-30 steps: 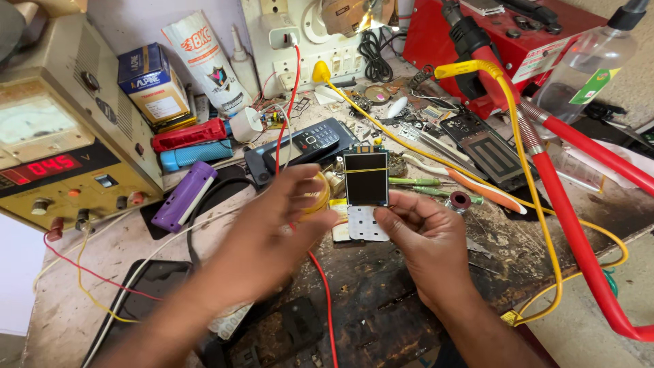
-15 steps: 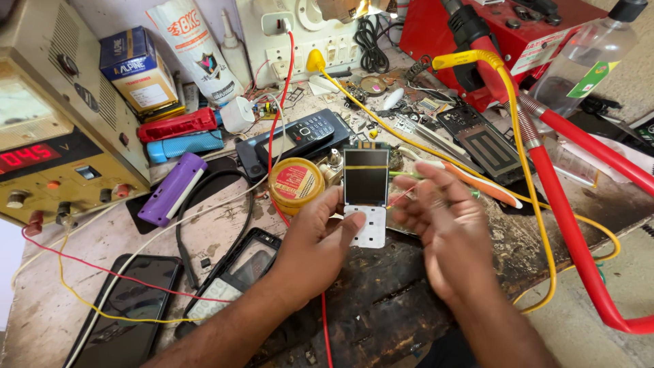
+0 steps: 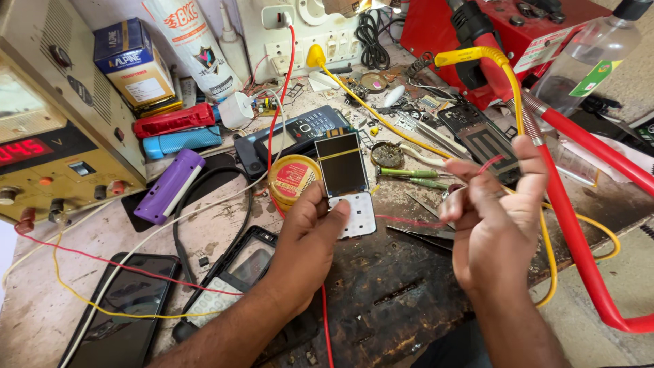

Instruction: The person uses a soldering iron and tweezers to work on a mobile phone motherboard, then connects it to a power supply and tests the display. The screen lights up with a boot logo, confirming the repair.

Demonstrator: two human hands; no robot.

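My left hand (image 3: 306,235) holds a small bare phone board (image 3: 345,184) at its lower left edge; the board has a dark screen on top and a white keypad sheet below. It is raised just over the scorched bench, next to a round yellow tin (image 3: 293,178). My right hand (image 3: 496,221) is lifted to the right of the board, fingers half curled, pinching a thin red wire (image 3: 492,163) between fingertips. A pair of tweezers (image 3: 422,235) lies on the bench between the hands.
A bench power supply (image 3: 48,136) with red digits stands at the left. A black smartphone (image 3: 119,313) and an open phone frame (image 3: 245,262) lie at the front left. A keypad phone (image 3: 300,129), purple case (image 3: 169,185), red hose (image 3: 579,204), yellow lead and loose parts crowd the back.
My left hand has shifted to the board's lower left edge and now holds it alone. My right hand has let go, moved right and lifted up, pinching the red wire.
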